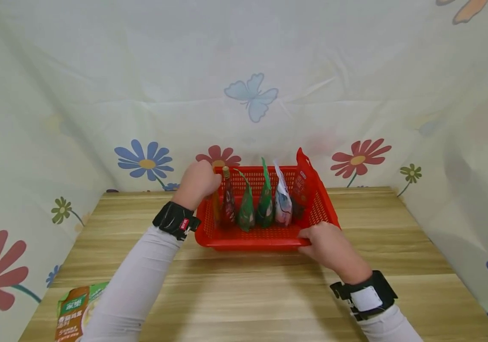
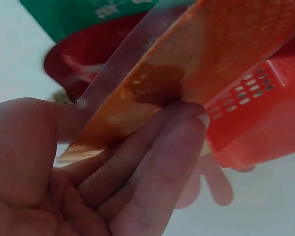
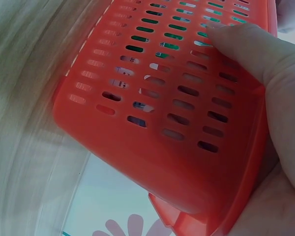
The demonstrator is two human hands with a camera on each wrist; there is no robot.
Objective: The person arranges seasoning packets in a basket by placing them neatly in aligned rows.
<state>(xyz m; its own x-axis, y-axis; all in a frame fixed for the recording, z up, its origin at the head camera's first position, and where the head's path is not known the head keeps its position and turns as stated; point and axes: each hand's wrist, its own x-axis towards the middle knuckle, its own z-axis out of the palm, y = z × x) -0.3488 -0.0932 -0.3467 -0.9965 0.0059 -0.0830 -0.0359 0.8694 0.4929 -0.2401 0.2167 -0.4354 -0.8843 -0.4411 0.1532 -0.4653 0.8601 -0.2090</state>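
A red perforated plastic basket [image 1: 248,244] stands on the table with packets upright inside it. At its left end my left hand [image 1: 197,183] pinches a flat orange-brown packet [image 2: 162,83] with a clear edge, between thumb and fingers. Beside that packet stands a dark red bottle [image 1: 229,204] with a tan cap. Farther right are two green packets [image 1: 246,211], a white packet [image 1: 284,204] and a red packet [image 1: 304,187]. My right hand [image 1: 327,244] grips the basket's near right corner; in the right wrist view its thumb lies against the perforated wall [image 3: 187,118].
A brown and green food packet [image 1: 72,313] lies at the table's front left, partly hidden by my left forearm. The wood-patterned table [image 1: 244,294] is bordered at the back and sides by a flower-printed cloth [image 1: 175,71].
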